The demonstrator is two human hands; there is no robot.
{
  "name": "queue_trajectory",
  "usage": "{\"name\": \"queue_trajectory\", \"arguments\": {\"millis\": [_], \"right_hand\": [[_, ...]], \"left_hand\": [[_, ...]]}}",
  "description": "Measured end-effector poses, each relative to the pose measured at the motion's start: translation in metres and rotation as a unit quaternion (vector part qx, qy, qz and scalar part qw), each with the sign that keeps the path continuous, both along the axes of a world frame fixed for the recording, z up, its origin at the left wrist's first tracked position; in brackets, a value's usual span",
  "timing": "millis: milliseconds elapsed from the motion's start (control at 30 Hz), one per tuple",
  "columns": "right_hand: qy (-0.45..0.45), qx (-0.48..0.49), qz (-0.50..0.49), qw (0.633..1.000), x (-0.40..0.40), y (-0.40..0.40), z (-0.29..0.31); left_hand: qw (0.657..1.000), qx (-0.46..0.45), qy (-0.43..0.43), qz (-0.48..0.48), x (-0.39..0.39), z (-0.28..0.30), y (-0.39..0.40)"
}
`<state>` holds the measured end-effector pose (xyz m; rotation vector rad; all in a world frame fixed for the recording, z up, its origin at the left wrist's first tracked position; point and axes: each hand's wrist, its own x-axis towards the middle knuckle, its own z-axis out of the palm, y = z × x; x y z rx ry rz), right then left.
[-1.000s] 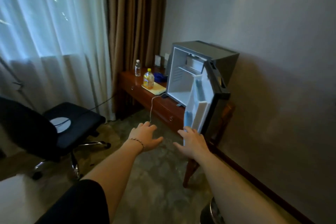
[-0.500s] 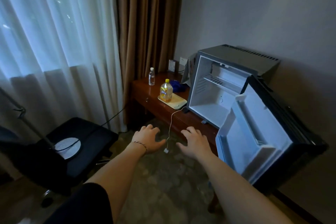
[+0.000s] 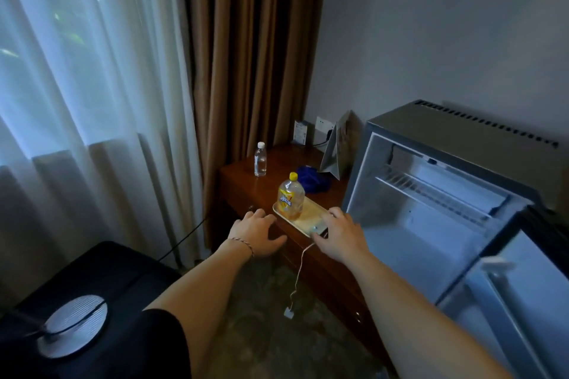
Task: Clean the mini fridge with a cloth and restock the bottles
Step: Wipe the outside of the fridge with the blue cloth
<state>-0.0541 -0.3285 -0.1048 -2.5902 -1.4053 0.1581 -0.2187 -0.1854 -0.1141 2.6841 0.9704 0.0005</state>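
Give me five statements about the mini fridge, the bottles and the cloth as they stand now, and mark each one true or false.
1. The mini fridge stands with its door open. True.
2. The yellow-capped bottle is on the fridge's wire shelf. False: it stands on a pale tray on the wooden desk, and nothing shows on the shelf.
3. The clear water bottle stands upright on the desk, farther back than the yellow-capped one. True.
4. The left hand grips the blue cloth. False: the cloth lies on the desk behind the tray, and the hand holds nothing.
5. The right hand holds a bottle. False: its fingers are spread over the tray's near end.
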Motion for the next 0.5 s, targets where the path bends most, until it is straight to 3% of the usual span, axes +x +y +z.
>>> {"name": "queue_trajectory", "arguments": {"millis": [300, 500], "right_hand": [[-0.019, 0.025, -0.033, 0.999, 0.097, 0.162, -0.019], [0.003, 0.035, -0.082, 0.996, 0.161, 0.258, -0.02]], "left_hand": [[0.998, 0.064, 0.017, -0.023, 0.092, -0.014, 0.181], [0.997, 0.058, 0.016, -0.054, 0.182, -0.01, 0.292]]}}
